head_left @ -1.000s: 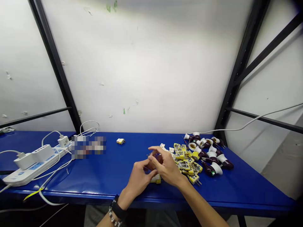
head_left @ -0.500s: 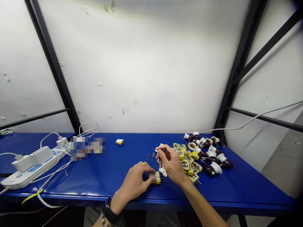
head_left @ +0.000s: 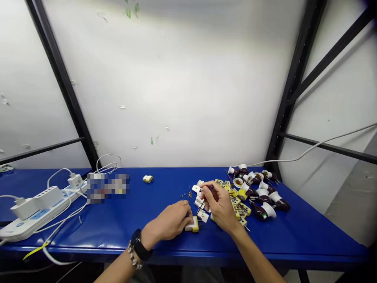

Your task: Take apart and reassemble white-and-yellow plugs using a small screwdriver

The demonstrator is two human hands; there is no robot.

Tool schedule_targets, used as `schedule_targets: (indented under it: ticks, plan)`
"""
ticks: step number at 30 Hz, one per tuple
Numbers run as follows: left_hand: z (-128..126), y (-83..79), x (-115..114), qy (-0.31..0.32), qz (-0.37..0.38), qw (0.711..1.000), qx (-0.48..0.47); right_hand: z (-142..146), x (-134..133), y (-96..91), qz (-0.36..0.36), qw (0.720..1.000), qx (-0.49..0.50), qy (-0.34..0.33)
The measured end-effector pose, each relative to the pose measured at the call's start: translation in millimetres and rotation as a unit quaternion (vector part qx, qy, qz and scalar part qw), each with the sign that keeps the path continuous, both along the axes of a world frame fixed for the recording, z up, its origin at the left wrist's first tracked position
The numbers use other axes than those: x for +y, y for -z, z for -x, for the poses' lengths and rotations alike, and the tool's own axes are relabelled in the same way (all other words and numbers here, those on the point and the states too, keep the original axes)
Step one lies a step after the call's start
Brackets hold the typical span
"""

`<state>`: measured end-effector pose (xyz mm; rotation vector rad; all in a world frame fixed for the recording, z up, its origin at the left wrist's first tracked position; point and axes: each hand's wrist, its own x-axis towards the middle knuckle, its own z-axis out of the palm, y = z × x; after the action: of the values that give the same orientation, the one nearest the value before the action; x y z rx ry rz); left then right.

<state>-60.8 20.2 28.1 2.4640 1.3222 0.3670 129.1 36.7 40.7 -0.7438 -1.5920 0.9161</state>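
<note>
My left hand (head_left: 175, 220) is at a white and yellow two-pin plug (head_left: 192, 225) lying near the table's front edge. Its thumb and fingertips are pinched together over the plug's white top; whatever is between them is hidden. My right hand (head_left: 219, 204) is closed around a screwdriver (head_left: 211, 188) with a dark handle. The thin shaft slants down to the left, its tip apart from the plug. White plug covers (head_left: 203, 215) lie between my hands, and small screws (head_left: 190, 194) are scattered just beyond them.
Yellow open plug bodies (head_left: 243, 210) are heaped right of my right hand. Beyond them lie several dark lamp holders (head_left: 265, 210) with white rims. One plug (head_left: 147, 179) stands apart at the back. A power strip (head_left: 38, 216) with white cables is at the left.
My right hand has drawn the screwdriver tip up and away from the plug. My left thumb has come off the plug's front, and its fingertips are now pinched at the plug's top.
</note>
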Motion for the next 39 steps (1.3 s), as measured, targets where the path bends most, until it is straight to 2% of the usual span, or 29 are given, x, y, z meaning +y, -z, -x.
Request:
schedule_targets:
  ticks: [3, 7, 10, 14, 17, 20, 23, 26, 29, 32, 36, 39]
  plan:
    - [3, 0.2, 1, 0.015, -0.013, 0.999, -0.032, -2, 1, 0.2, -0.001, 1.0, 0.013, 0.004]
    - [14, -0.5, 19, -0.039, -0.027, 0.995, -0.092, -9, -1, -4.5, -0.009, 0.998, 0.043, 0.046]
    - [21, 5.9, 43, -0.097, -0.04, 0.992, -0.063, -13, -2, -6.7, -0.007, 0.996, 0.053, 0.065]
    - [22, 15.3, 61, -0.122, -0.058, 0.991, -0.026, -17, -1, -1.2, -0.007, 0.998, 0.029, 0.051]
    - [21, 13.6, 52, -0.132, -0.085, 0.986, -0.058, -26, -1, 1.1, -0.013, 0.998, -0.011, 0.066]
    - [19, 8.4, 27, -0.107, -0.049, 0.988, -0.098, -37, -8, -2.4, -0.021, 0.99, -0.109, 0.087]
    - [14, 6.7, 1, -0.056, -0.009, 0.997, -0.059, -40, -20, -0.8, -0.013, 0.966, -0.253, 0.05]
    - [7, 8.1, -14, -0.032, -0.012, 0.999, -0.022, -32, -31, 16.0, -0.018, 0.93, -0.366, 0.025]
    - [5, 7.6, -15, -0.009, 0.003, 0.999, -0.047, -20, -35, 37.7, -0.05, 0.901, -0.429, 0.039]
    - [7, 4.8, -11, 0.01, 0.028, 0.994, -0.103, -12, -34, 45.6, -0.056, 0.892, -0.443, 0.068]
    - [3, 0.6, -4, 0.018, 0.054, 0.973, -0.224, -14, -33, 30.5, -0.042, 0.897, -0.43, 0.095]
    - [-5, -2.1, 4, -0.012, 0.009, 0.954, -0.3, -27, -30, 11.9, -0.043, 0.907, -0.399, 0.128]
